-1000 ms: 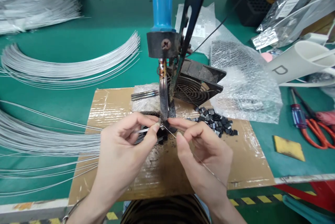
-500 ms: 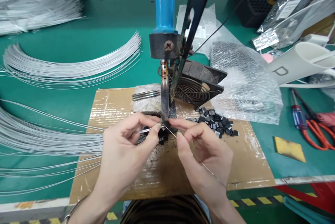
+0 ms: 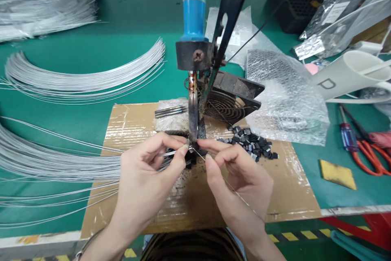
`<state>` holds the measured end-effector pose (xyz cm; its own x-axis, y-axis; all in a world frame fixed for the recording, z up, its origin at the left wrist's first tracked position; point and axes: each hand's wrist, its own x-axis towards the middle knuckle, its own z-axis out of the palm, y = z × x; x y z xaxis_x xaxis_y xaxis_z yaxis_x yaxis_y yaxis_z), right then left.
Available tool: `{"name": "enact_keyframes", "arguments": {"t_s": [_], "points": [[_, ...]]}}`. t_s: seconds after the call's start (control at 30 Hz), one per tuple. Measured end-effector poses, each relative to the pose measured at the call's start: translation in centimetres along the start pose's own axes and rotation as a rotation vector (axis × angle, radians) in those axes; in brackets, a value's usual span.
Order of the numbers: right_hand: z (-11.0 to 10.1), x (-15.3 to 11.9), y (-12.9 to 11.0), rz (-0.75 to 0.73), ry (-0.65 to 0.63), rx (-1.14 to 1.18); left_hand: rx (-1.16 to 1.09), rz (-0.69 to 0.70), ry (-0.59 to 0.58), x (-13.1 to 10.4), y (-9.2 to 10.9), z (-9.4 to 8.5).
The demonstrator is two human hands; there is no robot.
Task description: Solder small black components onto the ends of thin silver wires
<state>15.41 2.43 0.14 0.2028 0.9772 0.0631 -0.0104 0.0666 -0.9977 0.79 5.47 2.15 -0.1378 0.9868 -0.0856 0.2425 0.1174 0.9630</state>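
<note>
My left hand (image 3: 149,175) pinches the end of a thin grey wire (image 3: 170,153) between thumb and forefinger, right under the tip of a clamped soldering iron (image 3: 193,120). From the other side my right hand (image 3: 241,183) has its fingers closed on a fine strand of solder wire (image 3: 241,198), which runs across the palm up to the tip. Its index fingertip reaches a small black part (image 3: 195,147) by the tip. The fingertips partly hide the joint, so contact there is hard to make out. More black pieces lie under the left fingers.
Cardboard (image 3: 290,191) covers the work spot. Grey wires (image 3: 61,165) fan out at left, with another bundle (image 3: 91,80) behind. A fan (image 3: 232,96) and a pile of black parts (image 3: 253,143) lie right of the iron. Farther right are a yellow sponge (image 3: 337,174) and orange-handled scissors (image 3: 369,157).
Very little differs. The soldering iron appears slightly lower and a touch further right. Both hands keep their pinch in nearly the same place.
</note>
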Motion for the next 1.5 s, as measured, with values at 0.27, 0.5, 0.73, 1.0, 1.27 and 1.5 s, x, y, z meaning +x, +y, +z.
{"name": "enact_keyframes", "arguments": {"t_s": [0.27,0.5,0.73,1.0,1.27,1.5], "points": [[-0.02,0.1,0.29,0.006,-0.013,-0.004,0.014,0.008,-0.018,0.16,-0.08,0.01],[-0.02,0.07,0.07,-0.022,-0.009,-0.015,0.013,0.008,-0.013,0.04,-0.08,0.04],[-0.01,0.02,0.24,-0.026,-0.009,-0.028,0.001,-0.01,-0.012,0.06,-0.05,-0.06],[-0.24,0.01,0.2,-0.076,-0.034,-0.051,-0.004,0.022,-0.017,-0.14,-0.17,0.0],[-0.12,0.16,0.33,-0.079,-0.03,-0.092,0.018,0.012,-0.023,0.13,0.08,0.01],[0.01,0.0,0.35,-0.101,-0.006,-0.094,0.014,0.002,-0.022,0.02,0.05,0.08]]}}
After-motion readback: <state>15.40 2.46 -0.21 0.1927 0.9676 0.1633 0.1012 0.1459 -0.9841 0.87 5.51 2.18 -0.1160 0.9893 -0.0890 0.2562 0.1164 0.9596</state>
